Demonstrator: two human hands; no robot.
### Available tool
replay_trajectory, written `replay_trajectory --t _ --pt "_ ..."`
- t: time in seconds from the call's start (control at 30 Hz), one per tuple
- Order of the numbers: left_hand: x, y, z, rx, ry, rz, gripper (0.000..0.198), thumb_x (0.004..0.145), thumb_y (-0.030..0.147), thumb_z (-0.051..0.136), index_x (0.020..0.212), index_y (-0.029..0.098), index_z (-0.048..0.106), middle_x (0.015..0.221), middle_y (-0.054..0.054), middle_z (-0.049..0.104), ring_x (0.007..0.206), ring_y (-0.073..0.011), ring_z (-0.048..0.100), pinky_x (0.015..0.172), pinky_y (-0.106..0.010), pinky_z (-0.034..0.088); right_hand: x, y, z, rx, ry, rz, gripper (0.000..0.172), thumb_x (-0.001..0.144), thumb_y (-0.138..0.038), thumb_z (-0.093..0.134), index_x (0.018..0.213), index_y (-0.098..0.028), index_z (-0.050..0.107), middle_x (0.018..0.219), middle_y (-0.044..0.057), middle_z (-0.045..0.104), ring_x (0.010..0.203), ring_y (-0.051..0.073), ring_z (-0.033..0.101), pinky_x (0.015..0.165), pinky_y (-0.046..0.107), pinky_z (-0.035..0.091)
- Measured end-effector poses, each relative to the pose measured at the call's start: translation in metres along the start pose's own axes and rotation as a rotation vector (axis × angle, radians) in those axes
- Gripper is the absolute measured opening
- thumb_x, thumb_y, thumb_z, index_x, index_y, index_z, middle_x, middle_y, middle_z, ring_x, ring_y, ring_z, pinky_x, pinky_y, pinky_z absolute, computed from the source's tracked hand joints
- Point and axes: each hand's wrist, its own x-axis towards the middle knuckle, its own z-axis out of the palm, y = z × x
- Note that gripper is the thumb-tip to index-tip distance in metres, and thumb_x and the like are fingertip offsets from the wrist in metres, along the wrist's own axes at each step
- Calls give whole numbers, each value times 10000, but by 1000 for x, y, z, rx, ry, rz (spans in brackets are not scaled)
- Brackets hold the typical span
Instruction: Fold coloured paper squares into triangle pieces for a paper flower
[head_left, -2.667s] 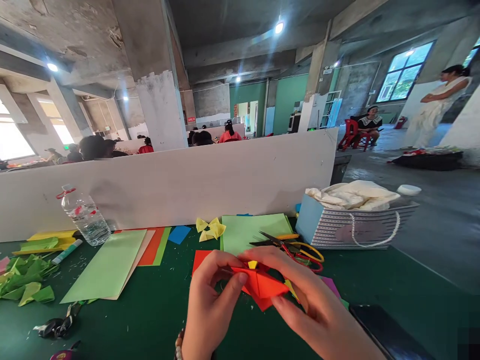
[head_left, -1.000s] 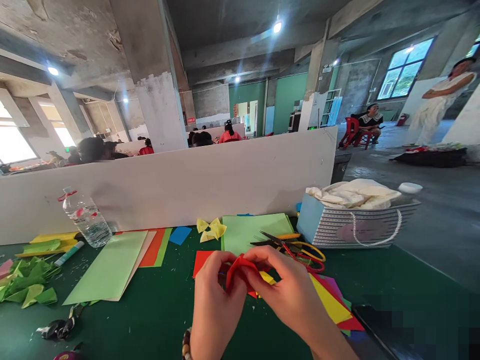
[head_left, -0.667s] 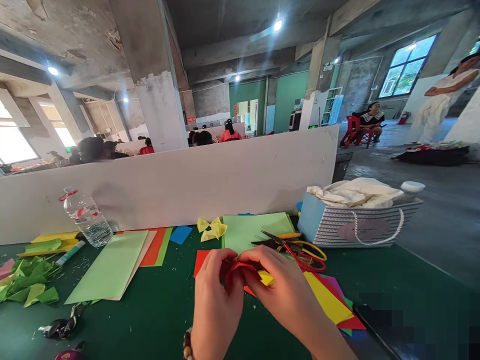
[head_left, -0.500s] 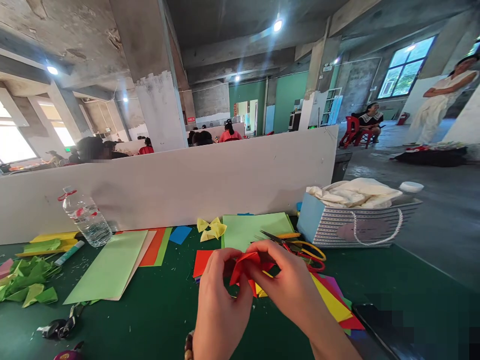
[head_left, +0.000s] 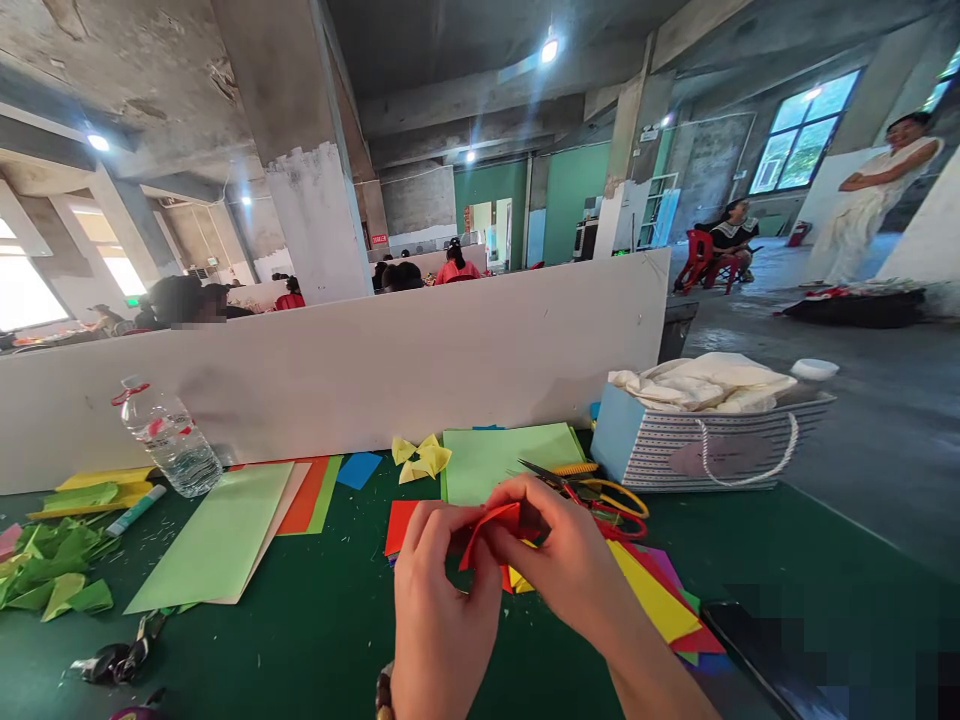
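Note:
Between my two hands is a small piece of folded red paper (head_left: 491,528), held above the table. My left hand (head_left: 446,590) pinches its left side with thumb and fingers. On its right side, my right hand (head_left: 559,555) grips it with the fingertips. Parts of the red paper are hidden behind the fingers. Just beyond the hands lie a light green sheet (head_left: 510,455), a red paper stack (head_left: 400,522) and scissors (head_left: 619,510) with red and yellow handles. A folded yellow paper shape (head_left: 420,458) sits farther back.
Coloured sheets (head_left: 660,600) and a dark phone (head_left: 757,650) lie at right, a striped paper bag (head_left: 697,445) behind them. At left are a water bottle (head_left: 169,440), a glue stick (head_left: 135,510), green paper pieces (head_left: 56,560) and pale green sheets (head_left: 214,535). A white partition (head_left: 375,370) borders the table.
The red paper has turned slightly and now shows a narrower folded face between the fingers. Both hands stay almost in place; the view has shifted a little.

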Motion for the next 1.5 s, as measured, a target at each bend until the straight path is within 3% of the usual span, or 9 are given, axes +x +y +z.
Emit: replay_trajectory --t 0.17,0.3,0.47,0.57,0.67,0.83,0.97,1.13,1.5 --pt "-1 2 3 56 39 89 280 808 47 462 982 204 615 870 -33 607 729 -130 607 613 -228 528 -1 2 -4 20 0 35 79 707 -143 551 732 -202 598 693 -19 665 644 139 617 549 216 471" --pt "-3 5 3 29 76 119 304 792 28 461 976 214 615 867 -33 614 741 -133 612 618 -224 529 -4 5 -3 38 54 -42 75 735 -143 576 727 -206 617 688 -3 676 659 151 637 552 219 498" --pt "-2 -3 -2 -104 91 8 417 696 -11 477 1019 223 595 971 -39 639 823 -153 637 685 -249 560 -3 8 -2 12 151 -382 101 782 -127 601 765 -224 620 796 17 727 727 160 693 626 243 549" --pt "-1 -10 -5 -167 74 -22 472 645 -35 455 1003 229 613 991 -29 656 869 -165 645 709 -255 561 -2 6 -3 0 117 -553 185 817 -78 561 853 -241 641 893 22 730 805 150 702 677 241 563" --pt "-3 -12 -6 -179 96 11 430 672 -33 474 975 235 622 936 -13 671 849 -162 649 696 -246 550 -5 3 -5 4 72 -577 231 819 -60 559 906 -254 648 930 25 709 841 145 690 696 243 565" --pt "-8 -7 -3 -203 264 94 241 750 64 613 931 222 609 853 -10 667 771 -153 645 645 -232 539 -11 -3 -2 37 83 -609 201 822 -84 587 880 -268 643 923 30 677 823 152 679 678 257 566" --pt "-11 -6 -1 -282 362 138 218 766 96 653 929 231 602 844 -8 656 782 -162 636 625 -245 541 -12 -4 3 95 108 -665 230 806 -64 614 882 -279 646 885 12 624 860 158 667 706 278 565" --pt "-10 -7 -2 -171 357 270 228 795 79 617 953 243 637 876 -18 650 878 -198 614 760 -344 530 -12 0 4 152 115 -708 318 785 -6 595 923 -288 644 878 3 580 879 169 639 729 332 553" --pt "-11 -11 -1 -98 400 362 259 779 43 623 934 251 631 846 -5 650 874 -194 591 761 -361 520 -17 5 13 75 282 -775 333 792 -19 571 972 -292 633 875 26 597 860 190 617 695 375 554"
